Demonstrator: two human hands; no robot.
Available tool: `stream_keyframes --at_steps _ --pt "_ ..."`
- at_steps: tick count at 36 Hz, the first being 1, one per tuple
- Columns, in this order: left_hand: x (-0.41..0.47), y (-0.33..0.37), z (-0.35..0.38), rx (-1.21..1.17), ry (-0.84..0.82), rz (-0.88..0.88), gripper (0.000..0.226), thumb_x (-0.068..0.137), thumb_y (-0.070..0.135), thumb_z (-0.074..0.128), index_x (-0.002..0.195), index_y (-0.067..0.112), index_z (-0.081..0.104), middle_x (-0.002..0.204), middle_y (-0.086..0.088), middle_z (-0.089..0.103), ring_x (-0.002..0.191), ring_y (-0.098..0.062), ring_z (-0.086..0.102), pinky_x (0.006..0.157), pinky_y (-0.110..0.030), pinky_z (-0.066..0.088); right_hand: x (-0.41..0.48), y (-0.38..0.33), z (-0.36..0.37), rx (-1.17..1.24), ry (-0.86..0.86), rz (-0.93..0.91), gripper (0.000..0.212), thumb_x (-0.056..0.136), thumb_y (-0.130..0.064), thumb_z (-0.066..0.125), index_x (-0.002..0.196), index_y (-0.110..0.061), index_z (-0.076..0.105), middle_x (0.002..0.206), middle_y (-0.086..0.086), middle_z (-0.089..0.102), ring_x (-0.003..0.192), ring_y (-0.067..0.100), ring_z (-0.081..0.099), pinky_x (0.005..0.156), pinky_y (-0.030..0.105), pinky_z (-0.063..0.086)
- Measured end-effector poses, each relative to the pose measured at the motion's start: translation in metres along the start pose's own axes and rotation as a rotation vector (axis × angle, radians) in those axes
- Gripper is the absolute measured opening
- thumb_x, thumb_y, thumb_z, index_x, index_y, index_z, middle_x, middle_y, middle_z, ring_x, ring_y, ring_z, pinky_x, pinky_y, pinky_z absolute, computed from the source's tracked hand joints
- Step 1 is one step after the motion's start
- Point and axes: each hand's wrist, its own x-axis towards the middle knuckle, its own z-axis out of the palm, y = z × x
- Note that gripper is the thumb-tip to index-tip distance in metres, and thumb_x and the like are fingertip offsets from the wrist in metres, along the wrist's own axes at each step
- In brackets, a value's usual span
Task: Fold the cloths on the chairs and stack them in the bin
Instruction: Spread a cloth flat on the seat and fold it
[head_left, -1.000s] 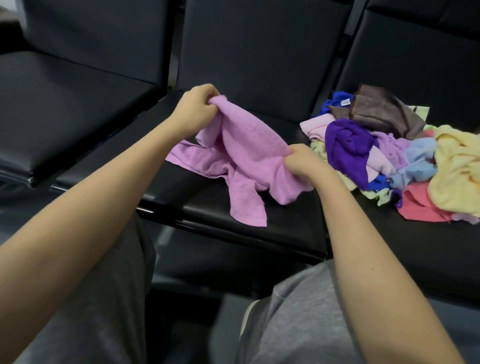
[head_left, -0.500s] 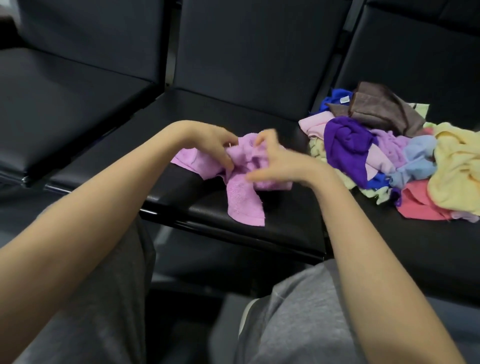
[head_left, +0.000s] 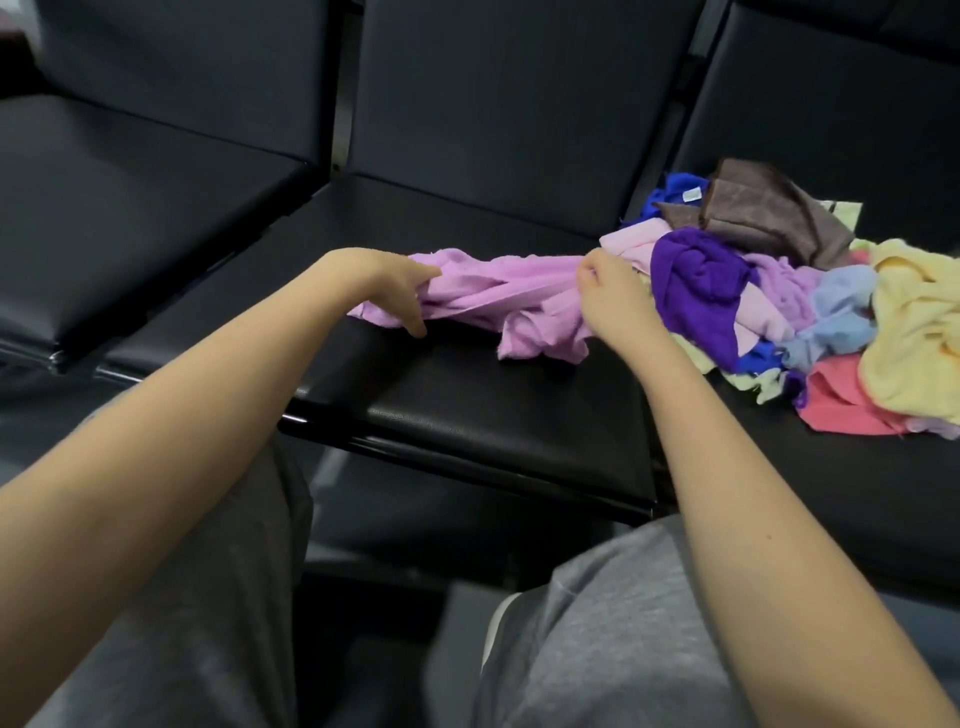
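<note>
Black chairs (head_left: 519, 104) stand in a row right across the view, three seats side by side with their backs up behind. On the middle seat (head_left: 493, 410) lies the lilac cloth (head_left: 509, 301), drawn out sideways into a long rumpled band between the two hands. Its lower folds rest on the cushion, and a loose corner droops toward the seat's front.

The left hand (head_left: 395, 291) has the cloth's left end, with its fingers (head_left: 415, 325) curled round a bunch of fabric and clamped on it, one of them pointing down at the seat. The right hand (head_left: 618, 306) has the right end, its fingers (head_left: 589, 270) bent in and pinching the fabric's top edge. Both forearms reach in from the bottom of the view, above knees in grey trousers (head_left: 597, 649).

Over on the right seat (head_left: 857, 519) the pile (head_left: 810, 270) of unfolded cloths sits in a heap, its left edge just beside the right hand; whether they touch, I cannot tell. A brown cloth (head_left: 769, 213) is on top at the back, with a blue cloth (head_left: 675, 189) bearing a small white tag beside it. A purple cloth (head_left: 696, 275) is bunched at the heap's left and a light blue cloth (head_left: 841, 312) lies in the middle. A yellow cloth (head_left: 914, 332) runs off the right edge of the view, and a coral cloth (head_left: 841, 410) lies flat at the front.
</note>
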Motion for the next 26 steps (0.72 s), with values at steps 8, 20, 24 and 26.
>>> stream_keyframes --at_steps 8,20,24,26 --pt "0.001 -0.003 -0.017 -0.145 0.64 0.012 0.019 0.083 0.007 0.048 0.101 0.009 0.053 0.106 -0.017 0.06 0.098 -0.036 0.055 0.069 -0.035 0.036 -0.007 -0.006 -0.014 0.081 0.28 -0.055 0.02 0.1 -0.011 0.04 0.107 -0.002 0.056 0.115 0.014 0.054 0.085 0.014 0.046 0.071 0.023 0.032" --pt "-0.018 -0.02 -0.025 -0.446 0.122 0.196 0.015 0.083 0.002 0.058 0.09 0.01 0.047 0.078 -0.002 0.054 0.071 -0.019 0.053 0.059 -0.03 0.041 -0.004 0.009 -0.015 -0.156 0.239 0.125 0.037 0.084 0.01 0.038 0.107 -0.002 0.066 0.112 0.021 0.059 0.106 0.037 0.051 0.079 0.035 0.043" --pt "-0.016 -0.016 -0.027 -0.574 0.212 0.188 0.021 0.081 0.01 0.064 0.093 0.01 0.046 0.079 -0.009 0.057 0.071 -0.022 0.054 0.06 -0.03 0.042 -0.001 0.011 -0.018 -0.239 0.226 0.258 0.033 0.093 0.001 0.042 0.12 -0.003 0.06 0.125 0.02 0.054 0.119 0.036 0.044 0.096 0.041 0.039" --pt "-0.017 -0.017 -0.028 -0.599 0.222 0.163 0.036 0.081 0.023 0.071 0.099 0.01 0.043 0.083 -0.005 0.06 0.072 -0.017 0.055 0.061 -0.028 0.043 0.0 0.012 -0.017 -0.354 0.168 0.313 0.033 0.095 -0.006 0.044 0.126 -0.004 0.054 0.133 0.018 0.049 0.126 0.035 0.037 0.102 0.042 0.032"
